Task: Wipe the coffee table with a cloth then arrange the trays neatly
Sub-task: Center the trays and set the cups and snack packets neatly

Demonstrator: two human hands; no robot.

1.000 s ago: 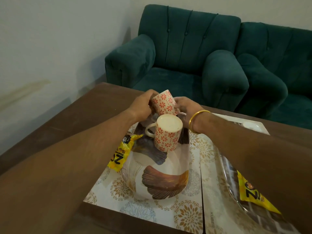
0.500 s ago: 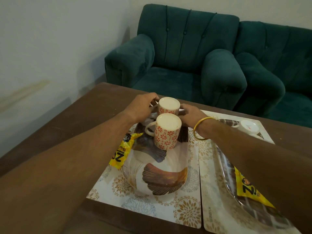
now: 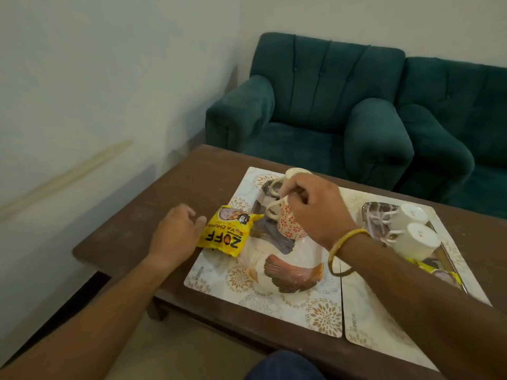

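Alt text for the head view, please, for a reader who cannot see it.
A person's right hand pinches the rim of a patterned mug on a leaf-print tray, while the left hand is at the edge of a yellow snack packet. Two white cups sit on another tray on the brown coffee table.

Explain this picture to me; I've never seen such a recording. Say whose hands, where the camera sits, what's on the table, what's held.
No machine: these are a person's two bare hands, filmed by a head-worn camera looking down. On the brown coffee table lie two placemats. On a leaf-print tray stand a patterned cup, pinched at its rim by the right hand, and another cup behind. The left hand is at a yellow snack packet; whether it grips is unclear. White cups sit on a second tray, right.
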